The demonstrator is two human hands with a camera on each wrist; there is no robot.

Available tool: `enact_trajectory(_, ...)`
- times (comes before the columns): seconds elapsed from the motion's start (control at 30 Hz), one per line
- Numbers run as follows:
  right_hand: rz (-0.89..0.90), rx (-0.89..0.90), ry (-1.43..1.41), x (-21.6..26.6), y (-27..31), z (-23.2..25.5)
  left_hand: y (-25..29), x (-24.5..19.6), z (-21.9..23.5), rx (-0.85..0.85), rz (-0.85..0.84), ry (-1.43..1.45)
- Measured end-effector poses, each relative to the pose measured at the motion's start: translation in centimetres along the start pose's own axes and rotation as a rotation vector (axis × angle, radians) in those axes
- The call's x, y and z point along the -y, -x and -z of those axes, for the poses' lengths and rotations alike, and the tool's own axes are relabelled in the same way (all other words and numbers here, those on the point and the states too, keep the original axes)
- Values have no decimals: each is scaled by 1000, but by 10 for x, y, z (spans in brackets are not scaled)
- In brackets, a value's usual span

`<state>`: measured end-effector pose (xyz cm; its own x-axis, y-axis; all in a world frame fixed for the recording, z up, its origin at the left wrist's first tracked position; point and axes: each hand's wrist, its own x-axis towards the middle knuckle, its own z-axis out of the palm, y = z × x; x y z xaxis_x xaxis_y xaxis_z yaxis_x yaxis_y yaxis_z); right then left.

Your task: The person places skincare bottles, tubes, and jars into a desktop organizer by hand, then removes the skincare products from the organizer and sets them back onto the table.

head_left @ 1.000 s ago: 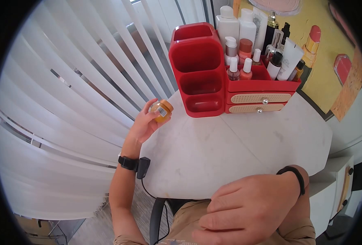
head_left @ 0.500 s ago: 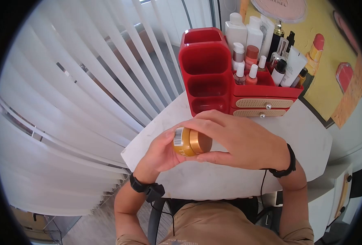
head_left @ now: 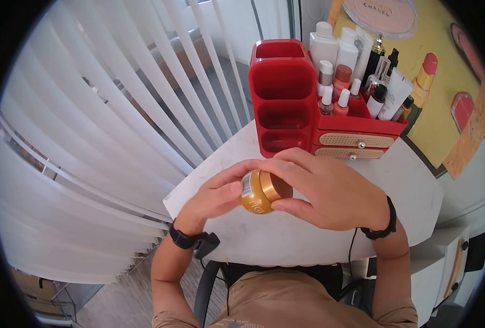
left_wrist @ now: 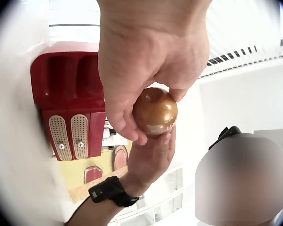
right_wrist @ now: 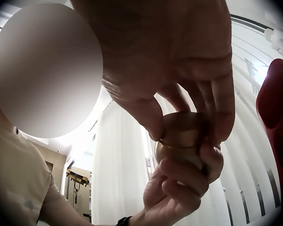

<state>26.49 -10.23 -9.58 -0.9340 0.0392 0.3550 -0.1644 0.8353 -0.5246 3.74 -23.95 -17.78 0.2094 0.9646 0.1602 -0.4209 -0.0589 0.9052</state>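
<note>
Above the white worktop, in front of the red organiser with its bottles, both hands had come together around the gold jar. A second before, the left hand alone held it out by the blinds while the right hand rested low; now the left grip grasped the jar's body and the right grip pinched its lid, fingers curled round the rim. That reads as a lid being twisted.
</note>
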Motion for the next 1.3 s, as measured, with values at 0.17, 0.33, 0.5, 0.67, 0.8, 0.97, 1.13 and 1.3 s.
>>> enact_trajectory(0.17,22,132,28,-16,-3,-9,-1,-8,10,12,45,-315)
enact_trajectory(0.33,51,0,103,-9,5,9,-3,6,70,-348,-9,-386)
enact_trajectory(0.5,154,-52,123,7,14,10,-10,19,112,-630,39,-590)
enact_trajectory(0.67,247,69,133,26,24,10,-12,19,117,-622,123,-590)
enact_trajectory(0.8,310,53,115,32,33,8,-3,14,126,-564,139,-787)
enact_trajectory(0.97,389,102,132,38,44,9,1,3,115,-508,208,-993)
enact_trajectory(1.13,498,-15,-21,47,49,13,-21,-13,104,-578,-143,-1157)
enact_trajectory(1.3,475,29,-230,54,59,26,-102,-52,-3,-372,-411,-1283)
